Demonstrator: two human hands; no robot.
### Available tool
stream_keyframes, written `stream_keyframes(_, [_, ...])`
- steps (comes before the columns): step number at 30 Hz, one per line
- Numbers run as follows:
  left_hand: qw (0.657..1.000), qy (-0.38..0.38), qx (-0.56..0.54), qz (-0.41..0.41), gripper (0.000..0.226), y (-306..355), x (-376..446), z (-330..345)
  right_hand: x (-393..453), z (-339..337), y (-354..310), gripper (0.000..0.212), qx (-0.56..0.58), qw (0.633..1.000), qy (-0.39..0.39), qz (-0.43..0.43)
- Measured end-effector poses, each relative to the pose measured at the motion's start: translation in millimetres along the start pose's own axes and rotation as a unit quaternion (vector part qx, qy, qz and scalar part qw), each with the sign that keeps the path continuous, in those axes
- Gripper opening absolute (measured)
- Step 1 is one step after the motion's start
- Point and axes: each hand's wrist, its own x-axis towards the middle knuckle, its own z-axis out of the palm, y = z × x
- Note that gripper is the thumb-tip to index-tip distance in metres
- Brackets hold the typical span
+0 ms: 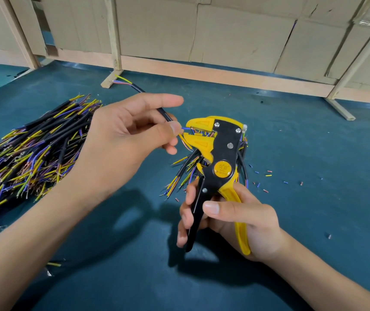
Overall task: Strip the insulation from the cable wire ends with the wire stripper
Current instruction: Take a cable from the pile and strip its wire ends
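cable (165,114) partly behind left hand (121,140)

Teal table (302,153) carries cable piles (22,153) and insulation scraps (268,175).

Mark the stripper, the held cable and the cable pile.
stripper (223,151), head view, on its black body below the yellow head
held cable (165,115), head view, on its black sheath between the fingers
cable pile (33,149), head view, mid-heap on the left
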Motion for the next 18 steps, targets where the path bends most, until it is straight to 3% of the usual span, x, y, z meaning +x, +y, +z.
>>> stream_keyframes(5, [0.998,0.003,0.056,0.014,0.03,0.4,-1.2,0.8,0.1,-1.0,-0.6,0.026,-0.004,1.0,0.009,-0.001])
stream_keyframes(14, [0.993,-0.012,0.117,0.02,0.03,4.1,-2.7,-1.7,-0.2,-3.3,1.4,0.033,-0.013,1.0,-0.005,-0.002])
stream_keyframes(18, [0.991,-0.027,0.13,0.018,0.032,6.7,-2.0,-5.1,-0.3,-5.0,2.4,0.024,-0.037,0.999,-0.006,-0.007])
